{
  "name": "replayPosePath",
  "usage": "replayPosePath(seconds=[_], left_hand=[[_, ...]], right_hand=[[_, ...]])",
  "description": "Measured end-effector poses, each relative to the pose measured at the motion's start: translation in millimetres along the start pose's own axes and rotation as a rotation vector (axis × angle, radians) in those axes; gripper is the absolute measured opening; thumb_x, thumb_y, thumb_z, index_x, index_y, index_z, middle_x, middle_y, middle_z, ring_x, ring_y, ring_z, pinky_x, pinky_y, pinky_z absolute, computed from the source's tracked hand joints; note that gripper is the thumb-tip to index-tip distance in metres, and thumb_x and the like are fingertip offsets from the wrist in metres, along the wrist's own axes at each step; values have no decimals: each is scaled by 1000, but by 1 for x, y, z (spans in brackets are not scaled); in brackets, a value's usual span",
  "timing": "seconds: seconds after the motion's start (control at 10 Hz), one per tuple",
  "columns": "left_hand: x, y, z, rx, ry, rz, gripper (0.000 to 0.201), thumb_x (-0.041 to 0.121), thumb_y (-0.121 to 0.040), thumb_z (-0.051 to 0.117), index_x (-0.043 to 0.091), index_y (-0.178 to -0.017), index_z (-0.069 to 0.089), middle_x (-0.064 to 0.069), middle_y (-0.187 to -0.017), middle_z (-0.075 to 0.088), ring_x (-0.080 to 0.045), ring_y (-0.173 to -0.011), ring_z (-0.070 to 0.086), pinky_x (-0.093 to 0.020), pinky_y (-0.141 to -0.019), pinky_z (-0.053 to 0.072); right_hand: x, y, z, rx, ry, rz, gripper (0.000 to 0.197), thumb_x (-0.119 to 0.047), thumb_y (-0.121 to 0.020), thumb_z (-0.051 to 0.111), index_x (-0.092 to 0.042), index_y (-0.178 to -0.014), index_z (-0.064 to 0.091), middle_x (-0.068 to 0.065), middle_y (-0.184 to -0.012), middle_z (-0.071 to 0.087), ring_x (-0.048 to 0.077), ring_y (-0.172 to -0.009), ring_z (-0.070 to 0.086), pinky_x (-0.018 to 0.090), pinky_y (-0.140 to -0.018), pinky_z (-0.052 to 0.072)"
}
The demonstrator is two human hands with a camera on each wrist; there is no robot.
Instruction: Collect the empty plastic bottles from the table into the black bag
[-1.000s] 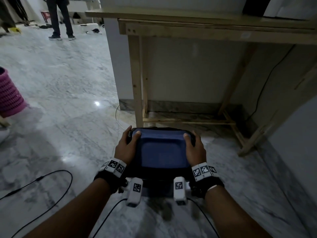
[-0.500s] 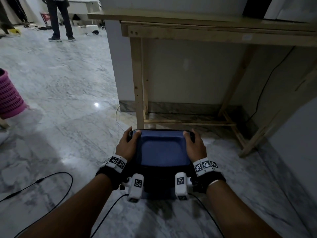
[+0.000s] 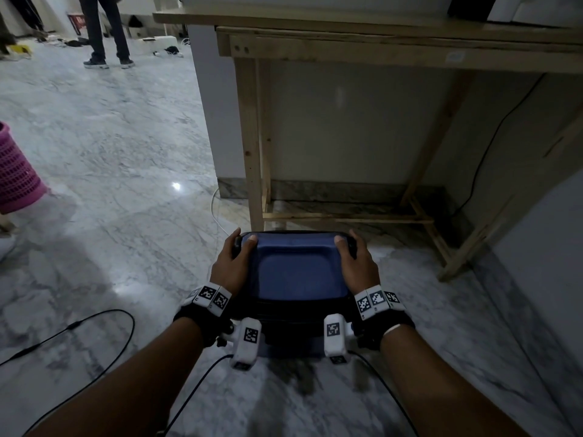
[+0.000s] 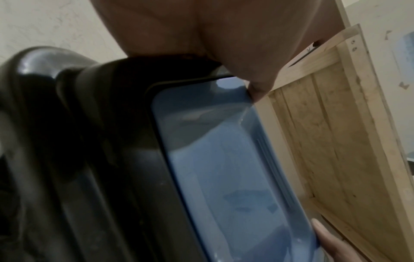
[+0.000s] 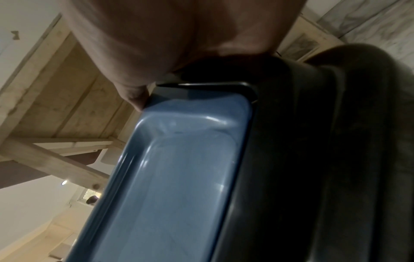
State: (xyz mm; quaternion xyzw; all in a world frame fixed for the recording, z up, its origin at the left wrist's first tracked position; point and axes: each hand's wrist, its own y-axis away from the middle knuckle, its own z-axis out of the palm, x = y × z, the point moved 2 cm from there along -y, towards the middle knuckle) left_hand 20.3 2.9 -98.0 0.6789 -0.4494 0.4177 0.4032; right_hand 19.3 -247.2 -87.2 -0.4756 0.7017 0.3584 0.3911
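no readable text, only coded square markers on wrist bands (image 3: 209,297)

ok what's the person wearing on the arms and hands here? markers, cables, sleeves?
Forearms are bare, no sleeves. Each wrist has a black strap carrying white blocks printed with black square-code markers, next to the left hand and the right hand. A white camera pod with its own code marker hangs off each strap on the inner side, and a thin black cable trails back from each pod. No gloves or rings visible.

Glossy blue plastic tray (image 3: 296,272)
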Motion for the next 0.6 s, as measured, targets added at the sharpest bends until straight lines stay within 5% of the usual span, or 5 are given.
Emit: replayPosePath(seconds=[0.3,0.6], left_hand=[[2,1,4,22,1,19,66,62,-90,53,38,-151,39,-4,-157,46,-27,-142,45,-35,-108,34],[-1,-7,-7,-6,5,48,68,63,-91,52,39,-152,36,-2,-156,46,-23,-141,46,-36,-109,34]], right_hand=[[7,-3,-1,20,-36,-18,63,-60,-91,44,-32,-147,36,8,-147,50,33,-132,48,29,-93,34],[5,-9,-10,22,-59,-44,66,-61,-89,48,-31,-147,37,4,-150,47,27,-136,45,33,-105,35]])
